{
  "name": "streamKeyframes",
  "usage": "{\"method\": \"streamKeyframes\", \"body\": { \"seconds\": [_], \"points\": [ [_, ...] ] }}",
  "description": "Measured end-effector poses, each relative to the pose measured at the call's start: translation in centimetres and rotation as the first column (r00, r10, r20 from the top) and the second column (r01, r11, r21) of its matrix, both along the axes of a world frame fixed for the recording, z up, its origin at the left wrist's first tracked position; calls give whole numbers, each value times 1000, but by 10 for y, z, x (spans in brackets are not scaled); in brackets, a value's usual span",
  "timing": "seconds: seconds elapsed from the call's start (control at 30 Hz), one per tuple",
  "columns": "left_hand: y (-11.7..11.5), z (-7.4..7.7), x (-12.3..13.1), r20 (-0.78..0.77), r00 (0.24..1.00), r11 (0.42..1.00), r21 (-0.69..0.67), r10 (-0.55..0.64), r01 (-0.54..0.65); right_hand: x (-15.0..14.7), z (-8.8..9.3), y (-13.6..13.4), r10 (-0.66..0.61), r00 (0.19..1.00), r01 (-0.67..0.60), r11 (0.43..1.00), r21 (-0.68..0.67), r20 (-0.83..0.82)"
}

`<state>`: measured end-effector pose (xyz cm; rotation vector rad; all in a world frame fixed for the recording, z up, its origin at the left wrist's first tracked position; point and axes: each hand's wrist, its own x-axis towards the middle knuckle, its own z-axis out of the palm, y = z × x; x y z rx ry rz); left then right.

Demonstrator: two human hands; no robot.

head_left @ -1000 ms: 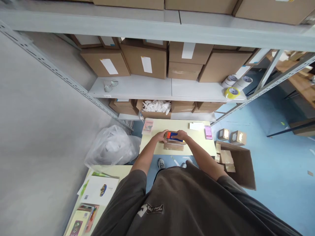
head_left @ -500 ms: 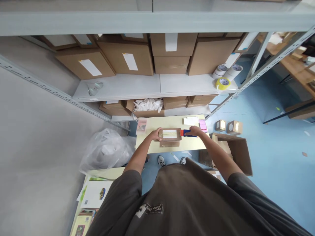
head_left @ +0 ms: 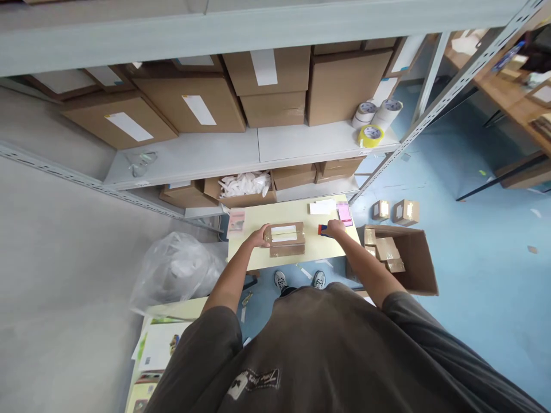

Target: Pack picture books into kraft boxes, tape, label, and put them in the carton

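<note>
A small brown cardboard box point(head_left: 298, 228) with a white label lies on the pale yellow table point(head_left: 253, 261), clear tape shining at its right end. My left hand point(head_left: 259, 236) grips the box's left end. Just in front of it shows another brown cardboard face point(head_left: 287, 250); whether this is a second box or part of the same one, I cannot tell. To the right, my right hand point(head_left: 336, 228) is closed round a blue and red tape dispenser point(head_left: 322, 230), apart from the box. Most of the dispenser is hidden under the hand.
White papers point(head_left: 322, 207) and a pink-screened phone point(head_left: 344, 214) lie at the table's back right. A large open carton point(head_left: 419, 258) with small boxes stands on the floor at right. Shelving point(head_left: 293, 145) with cartons and tape rolls rises behind; a plastic bag point(head_left: 176, 269) sits left.
My right hand has drawn the tape dispenser away from the box's right end. My left hand still grips the box. The whole view has shifted slightly.
</note>
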<state>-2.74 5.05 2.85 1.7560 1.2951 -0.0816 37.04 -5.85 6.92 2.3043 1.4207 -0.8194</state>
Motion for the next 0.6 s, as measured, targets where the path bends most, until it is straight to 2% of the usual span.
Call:
{"method": "streamKeyframes", "body": {
  "seconds": [0.1,0.27,0.37,0.47,0.6],
  "points": [
    [-3,0,2,-20,999,1000,1,30,-30,-33,-21,-2,-37,998,35,999,-32,-59],
    [-3,-5,4,-25,998,998,2,56,-56,-68,-45,5,-44,997,46,999,25,-70],
    [-2,-9,3,1,996,996,7,84,-84,-76,-54,16,-51,996,55,997,48,-72],
    [-2,-11,4,10,999,999,-1,46,-46,-77,-59,22,-61,995,64,997,38,-82],
    [0,-12,8,-4,1000,1000,-13,24,-24,-72,-66,13,-114,992,116,992,39,-54]
  ]
}}
